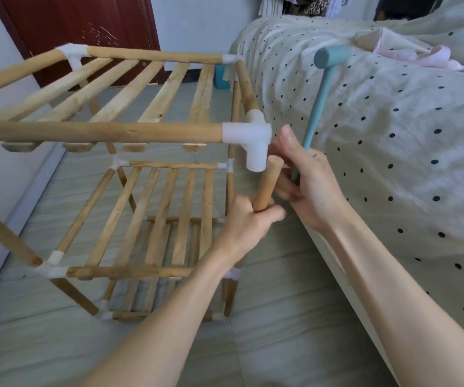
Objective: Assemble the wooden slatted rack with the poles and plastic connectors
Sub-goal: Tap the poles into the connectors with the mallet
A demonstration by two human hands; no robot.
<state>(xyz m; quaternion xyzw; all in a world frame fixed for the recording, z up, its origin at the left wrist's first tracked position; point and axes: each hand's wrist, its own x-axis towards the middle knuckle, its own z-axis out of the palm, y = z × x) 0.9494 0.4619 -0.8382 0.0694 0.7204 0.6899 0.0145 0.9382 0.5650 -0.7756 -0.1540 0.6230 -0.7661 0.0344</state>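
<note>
I judge the rack (119,129) mostly built: my left hand (249,219) grips a loose pole (267,182) just below the corner connector (253,141), unseated, while my right hand (309,182) holds the mallet (320,90).

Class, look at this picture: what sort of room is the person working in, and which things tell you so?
Most likely a bedroom at home: a bed with a polka-dot cover on the right, clothes hanging behind it, and a dark red door.
</note>
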